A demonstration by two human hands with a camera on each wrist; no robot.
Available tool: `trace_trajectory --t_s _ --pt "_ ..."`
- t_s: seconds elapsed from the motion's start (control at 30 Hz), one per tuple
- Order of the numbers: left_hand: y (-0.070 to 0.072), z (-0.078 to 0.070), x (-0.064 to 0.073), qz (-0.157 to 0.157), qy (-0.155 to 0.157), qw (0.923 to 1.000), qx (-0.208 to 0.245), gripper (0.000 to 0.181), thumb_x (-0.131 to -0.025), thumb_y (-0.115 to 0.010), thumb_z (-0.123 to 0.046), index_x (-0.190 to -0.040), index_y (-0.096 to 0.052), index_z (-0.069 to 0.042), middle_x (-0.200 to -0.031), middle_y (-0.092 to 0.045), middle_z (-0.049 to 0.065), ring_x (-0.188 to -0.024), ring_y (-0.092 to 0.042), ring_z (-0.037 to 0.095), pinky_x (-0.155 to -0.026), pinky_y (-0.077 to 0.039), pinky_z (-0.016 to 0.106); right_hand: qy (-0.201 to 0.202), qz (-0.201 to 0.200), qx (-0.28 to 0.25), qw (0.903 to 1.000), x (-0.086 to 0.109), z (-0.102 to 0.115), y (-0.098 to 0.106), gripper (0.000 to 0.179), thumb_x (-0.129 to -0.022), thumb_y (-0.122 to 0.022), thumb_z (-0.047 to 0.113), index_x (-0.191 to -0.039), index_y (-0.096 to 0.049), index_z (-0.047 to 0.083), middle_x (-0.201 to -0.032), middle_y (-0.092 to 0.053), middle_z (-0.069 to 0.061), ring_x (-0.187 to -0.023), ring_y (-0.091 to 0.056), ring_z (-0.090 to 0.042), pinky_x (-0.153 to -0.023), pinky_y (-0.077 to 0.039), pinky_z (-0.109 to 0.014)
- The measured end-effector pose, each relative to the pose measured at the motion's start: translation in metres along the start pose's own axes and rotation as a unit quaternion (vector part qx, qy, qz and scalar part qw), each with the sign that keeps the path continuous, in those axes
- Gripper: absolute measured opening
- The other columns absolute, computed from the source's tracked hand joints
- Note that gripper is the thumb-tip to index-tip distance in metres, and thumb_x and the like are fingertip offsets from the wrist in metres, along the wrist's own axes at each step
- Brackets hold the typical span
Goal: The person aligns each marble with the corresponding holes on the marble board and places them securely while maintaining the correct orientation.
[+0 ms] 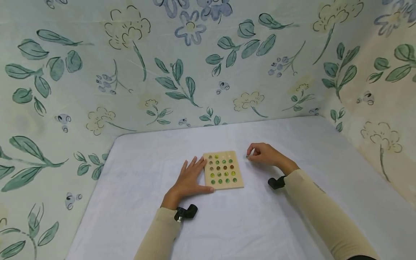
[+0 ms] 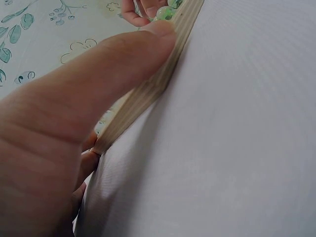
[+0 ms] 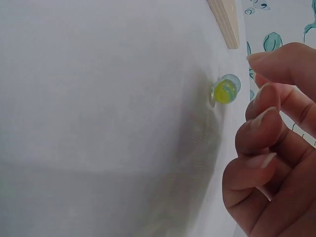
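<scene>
A square light-wood board (image 1: 240, 183) lies on the white cloth, with rows of green, yellow and brownish marbles (image 1: 219, 181) in it. Two pale spots at its upper right show no coloured marble. My left hand (image 1: 189, 180) rests against the board's left side, fingers spread and fairly straight. Its thumb (image 2: 123, 64) touches the near edge. To the right of the board, my right hand (image 1: 264, 154) is low over the cloth with bent fingers. In the right wrist view, a yellow-green marble (image 3: 225, 92) and a clear bluish one (image 3: 234, 80) sit just beyond the fingertips, apparently untouched.
A white cloth (image 1: 136, 187) covers the table around the board. Behind it and at the right hangs a floral-patterned fabric wall (image 1: 191, 108). Black wrist cameras (image 1: 186, 212) are strapped at both sleeves.
</scene>
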State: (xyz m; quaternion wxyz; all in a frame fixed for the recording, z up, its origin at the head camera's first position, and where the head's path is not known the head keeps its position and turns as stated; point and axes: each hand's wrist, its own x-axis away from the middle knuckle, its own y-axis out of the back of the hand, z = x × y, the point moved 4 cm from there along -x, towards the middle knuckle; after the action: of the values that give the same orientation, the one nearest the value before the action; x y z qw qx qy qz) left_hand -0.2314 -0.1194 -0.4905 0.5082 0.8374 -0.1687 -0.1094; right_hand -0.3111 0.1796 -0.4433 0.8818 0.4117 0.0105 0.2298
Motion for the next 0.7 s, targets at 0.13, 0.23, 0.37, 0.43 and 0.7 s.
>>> trace_trajectory --t_s 0.13,0.23,0.37,0.43,0.7 --pt "0.001 0.0 0.0 -0.001 0.001 1.0 0.002 0.118 -0.064 -0.064 -0.081 -0.155 -0.019 -0.022 -0.16 -0.015 -0.007 -0.148 -0.001 0.017 -0.117 0.009 0.042 -0.004 0.002 -0.001 1.0 0.001 -0.002 0.001 0.018 -0.088 -0.069 0.018 -0.103 -0.062 0.01 -0.071 -0.054 -0.004 -0.066 -0.048 -0.018 -0.058 -0.04 -0.029" --pt "0.001 -0.001 0.001 -0.001 0.0 1.0 0.003 0.118 -0.064 -0.063 -0.081 -0.155 -0.02 -0.021 -0.16 -0.015 -0.006 -0.148 -0.002 0.017 -0.118 0.008 0.043 -0.004 0.002 0.0 1.0 0.002 -0.004 0.001 0.018 -0.087 -0.07 0.018 -0.102 -0.062 0.01 -0.071 -0.054 -0.003 -0.066 -0.048 -0.018 -0.058 -0.04 -0.029" --pt "0.002 -0.002 0.0 -0.003 -0.004 1.0 0.001 0.117 -0.064 -0.063 -0.081 -0.155 -0.021 -0.021 -0.16 -0.016 -0.005 -0.148 -0.003 0.019 -0.118 0.007 0.044 -0.006 0.0 0.002 1.0 0.004 -0.005 0.001 0.018 -0.087 -0.07 0.017 -0.102 -0.062 0.01 -0.072 -0.054 -0.004 -0.066 -0.048 -0.018 -0.057 -0.04 -0.028" --pt "0.002 -0.002 0.0 -0.002 -0.003 1.0 0.0 0.117 -0.065 -0.063 -0.081 -0.155 -0.02 -0.021 -0.16 -0.016 -0.005 -0.148 -0.002 0.019 -0.118 0.007 0.044 -0.007 0.0 0.002 1.0 0.004 -0.005 0.002 0.018 -0.087 -0.07 0.017 -0.102 -0.062 0.009 -0.072 -0.054 -0.004 -0.066 -0.048 -0.018 -0.057 -0.04 -0.028" --pt "0.002 -0.002 0.001 -0.005 -0.003 1.0 0.004 0.117 -0.064 -0.066 -0.079 -0.155 -0.021 -0.02 -0.16 -0.018 -0.004 -0.148 -0.003 0.02 -0.118 0.007 0.045 -0.025 0.0 0.005 0.9997 0.006 -0.011 -0.002 0.017 -0.087 -0.07 0.017 -0.101 -0.062 0.009 -0.075 -0.053 -0.004 -0.068 -0.048 -0.018 -0.059 -0.04 -0.028"
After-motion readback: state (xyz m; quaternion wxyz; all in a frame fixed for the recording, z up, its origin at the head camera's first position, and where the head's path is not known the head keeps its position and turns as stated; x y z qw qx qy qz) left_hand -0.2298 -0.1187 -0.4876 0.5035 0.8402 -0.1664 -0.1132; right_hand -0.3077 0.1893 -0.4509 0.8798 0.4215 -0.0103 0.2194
